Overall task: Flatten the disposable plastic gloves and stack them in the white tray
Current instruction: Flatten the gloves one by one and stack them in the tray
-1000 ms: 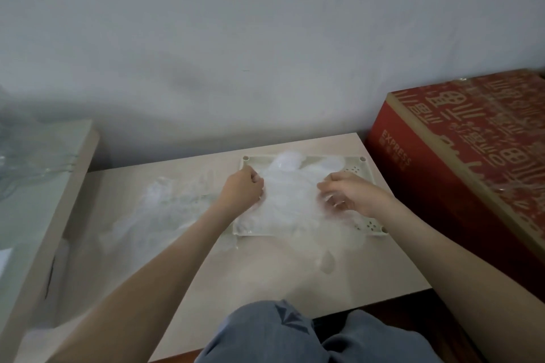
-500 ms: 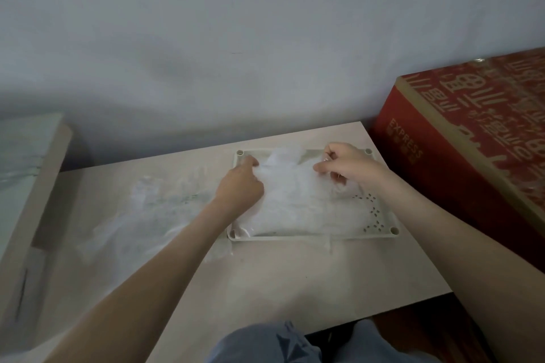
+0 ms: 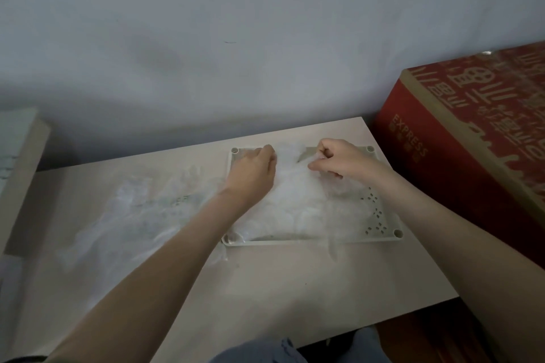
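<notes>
Right fingers (image 3: 323, 156): curled in, thumb against forefinger, nipping a fold of the top glove (image 3: 300, 197) near its far edge. Left fingers (image 3: 269, 156): also curled, knuckles up, tips buried where the film begins. Pinching or only pressing, can't tell.

You have your right hand (image 3: 345, 160) and left hand (image 3: 253, 177) spread apart across the far end of the white tray (image 3: 383, 224). Likely reason: to draw the film taut between them and pull out creases before it settles.

Glove: thin, cloudy, translucent plastic, crinkled and limp. It lies inside the tray, apparently on other layers, its near hem trailing over the near rim.

Tray: shallow, rectangular, pale hard plastic. Round posts at the corners, small perforations showing at the uncovered right end.

Left of the tray, a loose heap of gloves (image 3: 138, 215), rumpled, lies on the table (image 3: 295, 289), matte and pale. A red printed box (image 3: 472, 156) stands just beside the table's right edge.
</notes>
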Motion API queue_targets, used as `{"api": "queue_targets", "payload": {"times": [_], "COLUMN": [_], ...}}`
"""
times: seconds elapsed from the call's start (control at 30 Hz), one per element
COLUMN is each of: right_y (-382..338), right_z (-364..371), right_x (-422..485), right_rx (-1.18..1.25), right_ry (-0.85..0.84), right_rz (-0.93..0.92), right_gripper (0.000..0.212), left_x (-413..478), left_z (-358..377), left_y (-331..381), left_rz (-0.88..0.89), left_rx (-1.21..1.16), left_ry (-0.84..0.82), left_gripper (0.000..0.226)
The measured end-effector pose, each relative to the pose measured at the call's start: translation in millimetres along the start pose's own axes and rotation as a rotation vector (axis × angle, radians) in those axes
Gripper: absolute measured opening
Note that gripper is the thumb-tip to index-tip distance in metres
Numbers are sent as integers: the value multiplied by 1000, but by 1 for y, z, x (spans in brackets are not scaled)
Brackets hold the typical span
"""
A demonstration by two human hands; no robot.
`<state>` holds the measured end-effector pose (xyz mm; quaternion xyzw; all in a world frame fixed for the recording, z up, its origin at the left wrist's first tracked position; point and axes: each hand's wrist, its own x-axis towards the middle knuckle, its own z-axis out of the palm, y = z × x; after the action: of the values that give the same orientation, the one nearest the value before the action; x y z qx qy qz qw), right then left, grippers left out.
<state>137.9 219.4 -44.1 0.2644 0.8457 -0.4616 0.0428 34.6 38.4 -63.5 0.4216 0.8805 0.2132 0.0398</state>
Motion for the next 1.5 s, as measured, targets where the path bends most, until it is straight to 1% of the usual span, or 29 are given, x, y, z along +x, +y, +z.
{"api": "queue_targets", "payload": {"times": [0.07,0.2,0.33,0.43,0.53,0.6,0.7,0.77,0.83,0.9,1.03,1.07,1.17,1.23,1.37,1.43,1.5], "right_y": [1,2,6,4,2,-3,-15,-20,-17,-10,6,8,8,5,2,1,0], "right_z": [-5,-13,-22,-30,-29,-24,-12,-5,0,0,-3,-4,-8,-9,-9,-8,-8], "right_x": [-1,-4,-7,-15,-26,-34,-49,-59,-67,-71,-75,-75,-79,-81,-81,-81,-81], "right_rx": [23,99,133,120,134,101,-13,-130,-253,-292,-353,-370,-416,-410,-422,-464,-489], "right_ry": [14,74,200,305,332,271,80,-73,-172,-229,-332,-352,-377,-379,-431,-448,-456], "right_rz": [1,-1,-37,-37,-54,-94,-143,-152,-132,-88,-22,-5,18,25,66,84,97], "right_gripper": [28,27,25,18,36,46,59,63,62,56,26,22,21,17,11,9,10], "left_x": [-2,-4,-4,-5,-6,-5,-2,1,4,9,18,19,21,21,21,20,19], "left_z": [-2,-5,-5,-5,-8,-12,-18,-22,-23,-24,-24,-24,-22,-18,-8,-4,0], "left_y": [2,6,10,10,12,15,19,21,19,18,15,15,15,14,13,12,14], "left_rz": [-32,-102,-89,-59,-17,17,0,-8,3,18,52,54,70,90,98,101,8], "left_rx": [-68,-109,-93,-88,-128,-146,-117,-69,-9,28,86,101,150,171,158,224,295], "left_ry": [-10,-13,21,59,64,41,-16,-34,-50,-76,-111,-116,-115,-105,-105,-12,110], "left_gripper": [10,6,4,4,9,9,9,15,19,20,21,21,23,26,31,32,28]}}
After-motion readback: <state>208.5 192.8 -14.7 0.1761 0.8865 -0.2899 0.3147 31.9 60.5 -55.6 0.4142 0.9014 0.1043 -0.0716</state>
